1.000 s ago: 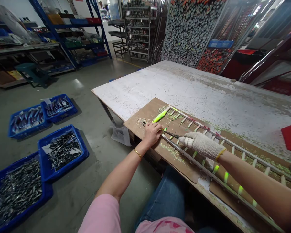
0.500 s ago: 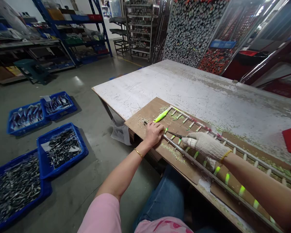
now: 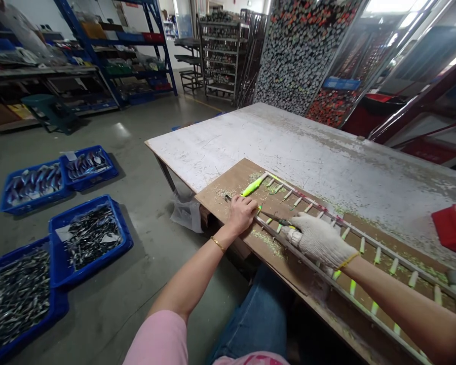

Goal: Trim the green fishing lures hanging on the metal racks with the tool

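Note:
My bare left hand (image 3: 242,214) is closed at the near left end of a long ladder-like metal frame (image 3: 307,256). A small yellow-green piece shows at its fingertips, and a metal end pokes out on the far side; what the fingers grip is hidden. My right hand (image 3: 321,238), in a whitish knitted glove, is closed around a slim dark pointed tool (image 3: 275,219), its tip close to my left fingers. Just beyond the left hand lies a bright yellow-green fish-shaped lure (image 3: 253,185). Pale pegs with yellow-green tips line the frame's rails.
The frame lies on a brown board (image 3: 220,195) scattered with yellow-green shavings, on a worn white table (image 3: 220,147). A red bin (image 3: 454,230) stands at the right. Blue crates (image 3: 127,243) of small parts sit on the floor at left. Shelving (image 3: 133,40) stands behind.
My gloved right hand has shifted slightly right and down with the tool, whose tip has drawn back a little from my left fingers. The left hand stays in place. The view has tilted slightly.

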Motion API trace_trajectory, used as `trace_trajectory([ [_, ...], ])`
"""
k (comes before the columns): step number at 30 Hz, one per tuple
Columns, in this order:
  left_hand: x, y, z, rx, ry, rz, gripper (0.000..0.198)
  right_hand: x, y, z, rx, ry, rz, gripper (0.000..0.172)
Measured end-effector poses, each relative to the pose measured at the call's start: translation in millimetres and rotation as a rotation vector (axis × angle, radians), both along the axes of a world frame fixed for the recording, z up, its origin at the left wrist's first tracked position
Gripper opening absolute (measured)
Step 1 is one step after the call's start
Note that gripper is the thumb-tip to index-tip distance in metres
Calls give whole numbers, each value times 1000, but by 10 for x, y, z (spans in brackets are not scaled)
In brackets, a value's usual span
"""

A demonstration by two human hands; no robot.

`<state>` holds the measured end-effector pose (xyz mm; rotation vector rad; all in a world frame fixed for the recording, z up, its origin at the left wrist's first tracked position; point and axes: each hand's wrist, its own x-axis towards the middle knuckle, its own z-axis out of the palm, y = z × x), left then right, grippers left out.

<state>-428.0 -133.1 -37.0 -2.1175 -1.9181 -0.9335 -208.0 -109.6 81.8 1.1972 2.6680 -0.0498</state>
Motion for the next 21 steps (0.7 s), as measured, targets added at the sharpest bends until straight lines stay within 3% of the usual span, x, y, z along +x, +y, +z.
trace_trajectory([
  [3,2,-1,13,-15,-3,7,15,-36,87,0,-72,-15,-6,40],
  [9,14,44,10,-29,0,47,12,-104,-37,91,217,-55,33,40],
  [14,17,57,10,-27,17,38,12,-48,10,70,12,-3,-76,43],
  [19,12,53,10,-24,23,51,12,-94,19,106,77,5,-60,41],
  [21,5,54,-3,-17,18,54,12,-91,31,80,29,63,-32,42],
])
